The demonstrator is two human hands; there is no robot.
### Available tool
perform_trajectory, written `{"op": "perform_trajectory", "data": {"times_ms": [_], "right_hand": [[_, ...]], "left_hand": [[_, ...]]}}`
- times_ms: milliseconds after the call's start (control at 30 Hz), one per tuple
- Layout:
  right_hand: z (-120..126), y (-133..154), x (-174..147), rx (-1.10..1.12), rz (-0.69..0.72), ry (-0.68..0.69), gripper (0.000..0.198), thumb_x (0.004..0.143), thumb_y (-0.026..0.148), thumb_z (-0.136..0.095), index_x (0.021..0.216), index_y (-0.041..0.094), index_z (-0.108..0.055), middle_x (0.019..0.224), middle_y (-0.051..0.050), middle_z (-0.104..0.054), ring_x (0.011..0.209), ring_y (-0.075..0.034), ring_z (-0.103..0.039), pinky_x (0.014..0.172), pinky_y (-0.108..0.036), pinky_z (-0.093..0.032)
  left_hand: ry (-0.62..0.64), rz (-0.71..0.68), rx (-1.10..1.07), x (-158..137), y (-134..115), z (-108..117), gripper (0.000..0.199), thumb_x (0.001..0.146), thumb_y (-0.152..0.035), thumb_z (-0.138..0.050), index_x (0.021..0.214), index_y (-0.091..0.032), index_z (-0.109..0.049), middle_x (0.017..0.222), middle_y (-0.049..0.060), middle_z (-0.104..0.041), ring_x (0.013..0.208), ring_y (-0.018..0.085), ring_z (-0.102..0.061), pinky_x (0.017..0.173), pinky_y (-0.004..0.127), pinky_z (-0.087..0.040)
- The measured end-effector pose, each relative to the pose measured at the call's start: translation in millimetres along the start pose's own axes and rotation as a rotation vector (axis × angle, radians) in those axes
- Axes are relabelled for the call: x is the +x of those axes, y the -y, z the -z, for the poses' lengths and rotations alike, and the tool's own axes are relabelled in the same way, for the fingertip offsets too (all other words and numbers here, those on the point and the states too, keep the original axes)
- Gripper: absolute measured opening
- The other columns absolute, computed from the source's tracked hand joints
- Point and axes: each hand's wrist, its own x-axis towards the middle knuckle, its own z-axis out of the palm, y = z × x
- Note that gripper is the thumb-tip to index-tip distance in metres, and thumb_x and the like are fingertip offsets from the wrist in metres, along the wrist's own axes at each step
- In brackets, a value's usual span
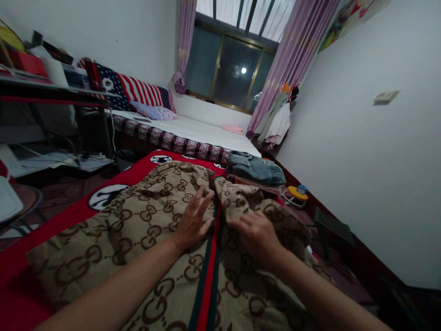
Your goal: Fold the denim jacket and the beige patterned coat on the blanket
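A beige garment [151, 239] with a brown letter pattern lies spread out in front of me. A green-red-green stripe [211, 257] runs down its middle. My left hand [194, 221] rests on the cloth just left of the stripe, its fingers apart and nothing in them. Right of the stripe, my right hand [257, 236] is closed on a bunched part of the same garment. The cloth on that side is rumpled, while the left part lies flatter. My right fingertips are partly hidden in the folds. Whether it is a jacket or trousers, I cannot tell.
The garment lies on a red cover [138, 168] with black-and-white round prints. Folded jeans [255, 169] are stacked beyond it. A bed [193, 124] stands under the window, a cluttered desk [51, 87] at the left. A yellow stool [296, 193] is near the right wall.
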Motion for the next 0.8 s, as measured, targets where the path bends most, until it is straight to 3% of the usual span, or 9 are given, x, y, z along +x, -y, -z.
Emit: {"op": "perform_trajectory", "data": {"times_ms": [100,167,300,400,467,533,633,700,800], "right_hand": [[3,53,-26,0.061,0.226,0.242,0.014,0.084,0.016,-0.058,0.093,0.018,-0.069,0.081,-0.006,-0.069,0.075,-0.017,-0.061,0.075,-0.029,-0.043],[14,59,-30,0.209,0.159,0.275,0.012,0.086,0.018,-0.057,0.086,0.019,-0.069,0.079,-0.004,-0.069,0.07,-0.014,-0.062,0.069,-0.024,-0.043],[41,6,-6,0.26,-0.266,0.001,0.029,0.089,0.02,-0.051,0.114,0.023,-0.066,0.094,-0.005,-0.072,0.082,-0.017,-0.067,0.074,-0.026,-0.047],[32,-53,13,0.033,-0.536,0.177,0.065,0.078,0.021,-0.065,0.141,0.023,-0.048,0.102,-0.011,-0.073,0.091,-0.028,-0.068,0.075,-0.036,-0.05],[12,-84,15,0.085,-0.633,0.359,0.079,0.069,0.024,-0.075,0.142,0.017,-0.046,0.117,-0.018,-0.068,0.103,-0.033,-0.065,0.08,-0.039,-0.05],[-10,-102,12,0.213,-0.654,0.475,0.062,0.071,0.027,-0.074,0.13,0.016,-0.059,0.117,-0.014,-0.069,0.103,-0.029,-0.065,0.08,-0.034,-0.051],[-26,-109,9,0.281,-0.639,0.529,0.03,0.075,0.025,-0.068,0.104,0.019,-0.073,0.095,-0.005,-0.074,0.083,-0.021,-0.069,0.071,-0.027,-0.051],[-22,-109,13,0.259,-0.649,0.542,0.023,0.071,0.021,-0.069,0.093,0.019,-0.076,0.081,-0.004,-0.074,0.072,-0.02,-0.068,0.066,-0.028,-0.051],[6,-112,31,0.139,-0.687,0.489,0.019,0.067,0.019,-0.067,0.084,0.018,-0.076,0.076,-0.007,-0.072,0.073,-0.024,-0.068,0.066,-0.03,-0.048]], "left_hand": [[0.17,-0.128,-0.021,0,-1,0,0.069,0.076,-0.009,-0.056,0.14,-0.031,-0.044,0.151,0.006,-0.039,0.142,0.03,-0.03,0.113,0.049,-0.031],[0.325,-0.181,-0.091,-1,0,-3,0.057,0.068,-0.006,-0.055,0.12,-0.027,-0.062,0.131,0.006,-0.057,0.127,0.027,-0.047,0.107,0.043,-0.04],[0.39,-0.16,-0.129,1,0,-4,0.044,0.06,-0.007,-0.054,0.099,-0.02,-0.068,0.109,0.008,-0.063,0.108,0.026,-0.055,0.094,0.039,-0.047],[0.379,-0.168,-0.133,1,-1,-2,0.045,0.058,-0.007,-0.053,0.098,-0.02,-0.068,0.108,0.008,-0.063,0.107,0.026,-0.054,0.093,0.038,-0.047],[0.373,-0.169,-0.146,1,0,-1,0.044,0.058,-0.007,-0.053,0.098,-0.02,-0.068,0.108,0.008,-0.063,0.106,0.025,-0.054,0.092,0.038,-0.047],[0.365,-0.169,-0.158,0,1,-2,0.044,0.058,-0.006,-0.053,0.097,-0.02,-0.068,0.108,0.007,-0.063,0.107,0.025,-0.055,0.093,0.038,-0.047],[0.365,-0.162,-0.169,-1,2,-2,0.041,0.06,-0.006,-0.055,0.095,-0.02,-0.069,0.107,0.007,-0.064,0.107,0.025,-0.055,0.093,0.038,-0.047],[0.358,-0.166,-0.171,-2,0,-1,0.04,0.062,-0.006,-0.055,0.097,-0.021,-0.068,0.111,0.007,-0.063,0.11,0.025,-0.055,0.096,0.037,-0.047],[0.235,-0.107,-0.113,-2,-3,1,0.056,0.07,-0.01,-0.057,0.125,-0.022,-0.058,0.14,0.01,-0.048,0.127,0.026,-0.046,0.106,0.038,-0.041]]}}
